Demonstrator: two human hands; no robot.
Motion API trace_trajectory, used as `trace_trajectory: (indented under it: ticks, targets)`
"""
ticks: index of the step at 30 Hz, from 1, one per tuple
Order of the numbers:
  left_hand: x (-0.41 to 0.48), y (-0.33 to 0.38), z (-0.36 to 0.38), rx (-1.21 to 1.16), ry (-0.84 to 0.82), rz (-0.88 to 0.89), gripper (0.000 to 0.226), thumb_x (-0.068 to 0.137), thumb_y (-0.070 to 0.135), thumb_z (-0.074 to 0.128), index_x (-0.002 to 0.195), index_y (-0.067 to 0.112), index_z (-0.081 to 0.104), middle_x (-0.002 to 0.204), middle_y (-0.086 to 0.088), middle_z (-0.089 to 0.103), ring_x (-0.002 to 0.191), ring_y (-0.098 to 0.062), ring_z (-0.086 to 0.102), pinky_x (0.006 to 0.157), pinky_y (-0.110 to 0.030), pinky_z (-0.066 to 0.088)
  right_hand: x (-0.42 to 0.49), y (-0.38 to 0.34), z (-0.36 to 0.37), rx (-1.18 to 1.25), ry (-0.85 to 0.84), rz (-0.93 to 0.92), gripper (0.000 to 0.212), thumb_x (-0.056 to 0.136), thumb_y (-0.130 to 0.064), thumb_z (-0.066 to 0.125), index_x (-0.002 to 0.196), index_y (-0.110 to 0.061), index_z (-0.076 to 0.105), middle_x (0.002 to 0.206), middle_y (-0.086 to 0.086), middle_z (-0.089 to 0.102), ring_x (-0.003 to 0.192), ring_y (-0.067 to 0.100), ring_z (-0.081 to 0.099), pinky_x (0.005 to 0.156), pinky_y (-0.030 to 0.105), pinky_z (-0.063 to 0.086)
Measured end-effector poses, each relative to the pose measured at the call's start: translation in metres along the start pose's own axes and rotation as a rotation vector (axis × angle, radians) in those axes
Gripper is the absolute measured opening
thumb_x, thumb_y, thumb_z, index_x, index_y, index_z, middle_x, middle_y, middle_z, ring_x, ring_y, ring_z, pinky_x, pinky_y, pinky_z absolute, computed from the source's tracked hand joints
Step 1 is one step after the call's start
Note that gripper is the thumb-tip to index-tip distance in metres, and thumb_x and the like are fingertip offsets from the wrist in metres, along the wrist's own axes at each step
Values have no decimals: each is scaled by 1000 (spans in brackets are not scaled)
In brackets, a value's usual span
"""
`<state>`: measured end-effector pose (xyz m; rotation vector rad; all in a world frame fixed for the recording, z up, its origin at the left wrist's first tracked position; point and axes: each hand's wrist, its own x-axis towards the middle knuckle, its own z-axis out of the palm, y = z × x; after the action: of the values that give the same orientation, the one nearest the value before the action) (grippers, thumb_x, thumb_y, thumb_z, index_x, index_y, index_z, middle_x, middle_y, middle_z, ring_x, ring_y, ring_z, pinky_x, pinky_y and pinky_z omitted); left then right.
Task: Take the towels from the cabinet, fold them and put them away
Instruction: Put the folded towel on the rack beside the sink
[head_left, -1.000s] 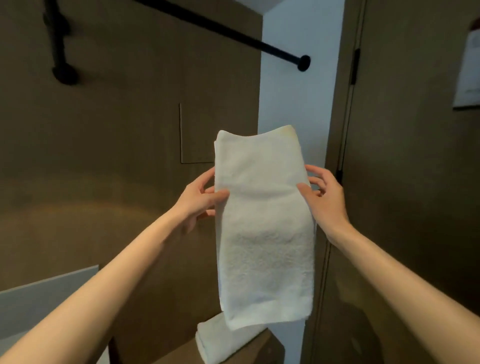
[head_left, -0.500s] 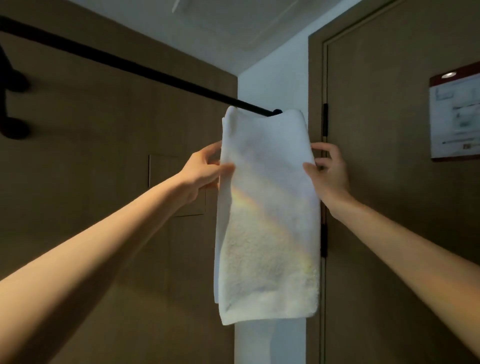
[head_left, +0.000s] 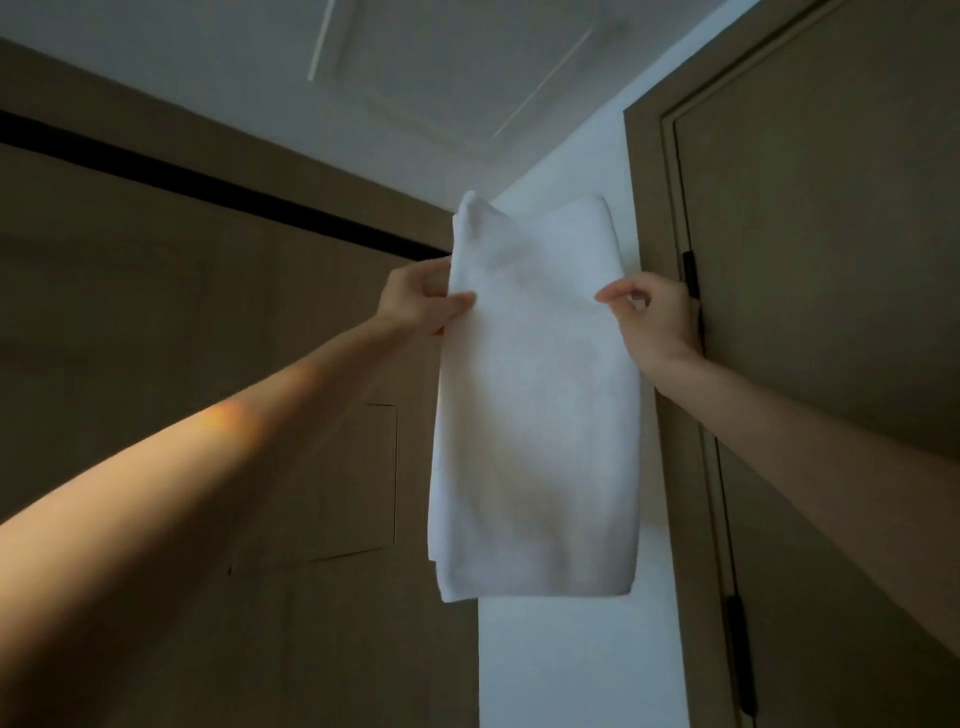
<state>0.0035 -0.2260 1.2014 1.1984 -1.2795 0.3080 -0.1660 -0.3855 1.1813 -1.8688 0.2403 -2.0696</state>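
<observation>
Left hand (head_left: 421, 301) pinches the left edge of a folded white towel (head_left: 535, 415), thumb on the front and fingers curled behind it. Right hand (head_left: 654, 322) pinches the right edge at the same height, thumb and forefinger closed on the cloth. Both arms reach up and forward, holding the towel high so it hangs long and flat, its upper part rising above the hands. Behind it, a black rail (head_left: 208, 187) runs across brown wall panelling on the left. A brown door (head_left: 831, 312) stands on the right, with a white wall strip (head_left: 571, 665) between them.
</observation>
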Motion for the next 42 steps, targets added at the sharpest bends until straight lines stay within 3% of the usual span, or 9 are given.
trace_trajectory:
  ticks: [6,10,12,17,21,27,31,36,42]
  targets:
    - [62,-6,21,237,162,216,35,85,12,68,120,14,65,108,-5,70,96,-19,67,85,-33,55,61,35,29,-36,37,-73,26,93,3,50,100,-3,74,100,-1,65,93,8,56,68,-3,36]
    - [101,-12,31,458,276,284,35,86,18,66,122,15,63,112,-6,69,102,-21,65,81,-24,48,108,63,56,-95,27,-128,29,95,-6,50,100,-18,76,114,1,70,109,19,63,91,22,46]
    - [121,-15,31,552,322,273,42,87,21,66,128,15,58,117,-6,66,107,-23,62,83,-22,43,128,69,69,-151,25,-157,29,97,-8,49,105,-19,75,119,2,68,111,21,61,89,21,42]
    - [161,-17,35,685,397,219,42,89,27,64,129,21,55,117,-3,66,113,-25,59,101,-37,41,170,87,98,-143,46,-238,30,98,-8,47,108,-19,73,123,6,64,113,25,58,92,26,42]
    - [180,-31,45,719,437,229,41,91,27,61,130,21,52,117,-1,66,109,-25,61,90,-36,48,189,103,121,-112,77,-211,32,96,-6,47,108,-19,73,124,5,63,117,23,55,91,21,37]
    - [200,-44,60,918,553,285,47,93,26,55,136,24,36,107,-5,68,102,-32,60,70,-34,38,197,130,153,-21,68,-119,32,93,-3,49,103,-17,75,115,9,70,114,26,59,100,31,43]
    - [203,-47,64,928,613,323,45,90,20,57,131,30,42,112,0,65,103,-26,60,70,-32,37,199,139,165,-49,26,-59,31,91,-3,48,100,-16,75,112,9,70,110,26,61,92,26,42]
    - [204,-59,64,1011,394,552,20,92,13,51,101,24,65,103,3,64,96,-21,58,70,-31,40,205,147,170,-44,83,-103,20,85,2,59,91,-14,71,106,8,68,101,23,61,78,19,36]
    - [182,-67,56,1316,211,580,35,101,45,29,117,24,51,114,-3,65,104,-27,59,86,-36,35,191,143,164,-109,10,-267,14,94,-22,58,94,-8,62,90,11,70,90,30,61,74,39,48]
